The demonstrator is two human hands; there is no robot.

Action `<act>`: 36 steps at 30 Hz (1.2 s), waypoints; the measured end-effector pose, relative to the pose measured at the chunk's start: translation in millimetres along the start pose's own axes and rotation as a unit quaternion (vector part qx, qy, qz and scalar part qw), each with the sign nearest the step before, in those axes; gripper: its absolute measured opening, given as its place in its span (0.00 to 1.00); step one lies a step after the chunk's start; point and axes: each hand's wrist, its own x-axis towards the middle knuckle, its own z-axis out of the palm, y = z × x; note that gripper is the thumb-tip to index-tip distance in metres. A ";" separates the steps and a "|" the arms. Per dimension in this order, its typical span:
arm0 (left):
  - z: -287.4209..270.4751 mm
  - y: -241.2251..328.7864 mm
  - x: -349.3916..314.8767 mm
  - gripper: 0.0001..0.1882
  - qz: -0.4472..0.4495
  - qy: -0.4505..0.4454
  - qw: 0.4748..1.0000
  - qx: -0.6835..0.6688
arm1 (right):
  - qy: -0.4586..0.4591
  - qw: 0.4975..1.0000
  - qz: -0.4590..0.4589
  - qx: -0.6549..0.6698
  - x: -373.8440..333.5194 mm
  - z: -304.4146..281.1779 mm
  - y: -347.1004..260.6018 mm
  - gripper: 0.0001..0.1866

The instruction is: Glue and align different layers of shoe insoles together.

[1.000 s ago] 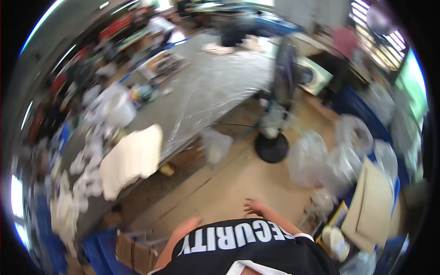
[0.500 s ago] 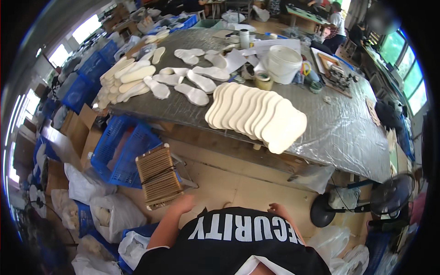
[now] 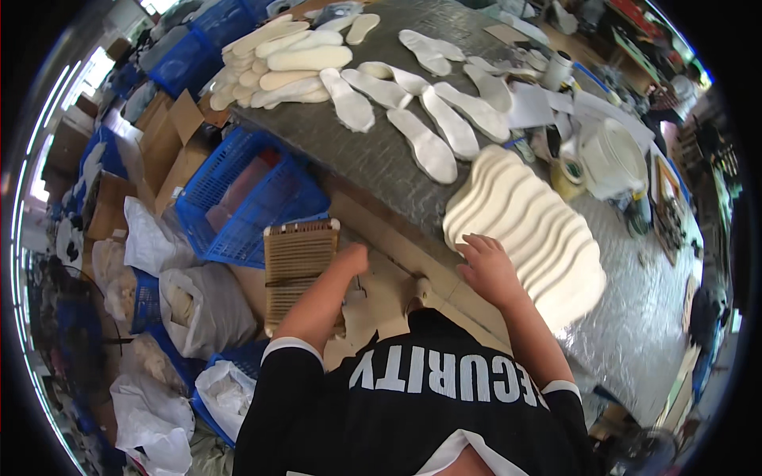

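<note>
A staggered row of cream insoles lies along the near edge of the silver-covered table. My right hand is at the near side of this row, fingers apart and extended, fingertips overlapping the insoles in view; whether they touch cannot be told. My left hand hangs beside a woven-top stool, curled closed with nothing visible in it. Several loose white insoles are spread further back on the table. At its far left corner, more cream insoles are heaped.
A blue plastic crate stands on the floor by the stool. White sacks crowd the left. On the table's right are a white bucket, an open jar and papers.
The view has turned and come closer to the table. My right hand has risen from beside my body to the insole row. My left hand has moved forward past the stool's edge.
</note>
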 end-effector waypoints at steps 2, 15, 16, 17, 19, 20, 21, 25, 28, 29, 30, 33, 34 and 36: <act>11.9 -47.5 27.6 0.17 -0.090 -0.062 0.994 0.013 | -0.024 0.996 -0.051 -0.074 39.8 9.7 13.2 0.23; -34.7 -114.5 95.0 0.50 -0.176 -0.218 0.954 0.106 | -0.238 0.962 -0.083 -0.104 96.8 18.2 40.4 0.12; -36.2 -118.3 100.3 0.50 -0.175 -0.228 0.953 0.096 | -0.211 0.968 -0.091 -0.097 95.1 18.4 43.5 0.12; -37.3 -123.3 104.9 0.50 -0.173 -0.238 0.952 0.088 | -0.184 0.974 -0.095 -0.091 94.0 18.6 46.3 0.13; -21.4 -171.0 103.0 0.50 -0.196 -0.223 0.951 0.087 | -0.193 0.972 -0.101 -0.085 97.8 20.2 46.3 0.14; -14.6 -192.7 100.7 0.50 -0.216 -0.210 0.950 0.078 | -0.209 0.969 -0.105 -0.085 98.9 21.7 47.3 0.15; -12.8 -206.4 101.3 0.50 -0.204 -0.215 0.951 0.087 | -0.207 0.971 -0.090 -0.083 99.3 21.3 49.4 0.15; -1.1 -240.4 109.8 0.46 -0.251 -0.160 0.948 0.111 | -0.278 0.955 -0.032 -0.096 96.7 10.9 59.3 0.22; 23.5 -256.2 111.8 0.35 -0.146 -0.208 0.946 0.202 | -0.316 0.945 -0.004 -0.087 96.1 9.0 64.8 0.23; 18.2 -265.1 122.7 0.35 -0.144 -0.210 0.945 0.206 | -0.315 0.945 0.000 -0.084 99.7 16.6 68.0 0.23; 12.6 -268.3 139.7 0.34 -0.136 -0.213 0.946 0.205 | -0.256 0.963 0.019 -0.085 98.6 23.4 65.7 0.23; 7.1 -258.8 200.2 0.34 -0.090 -0.218 0.952 0.195 | -0.128 0.986 0.038 -0.098 84.6 60.7 48.8 0.21; 2.8 -255.0 220.1 0.34 -0.078 -0.219 0.953 0.192 | -0.098 0.992 0.025 -0.073 96.8 69.0 44.2 0.21; -4.7 -245.4 253.6 0.33 -0.053 -0.225 0.955 0.188 | -0.041 0.996 0.074 0.000 114.4 87.2 33.2 0.21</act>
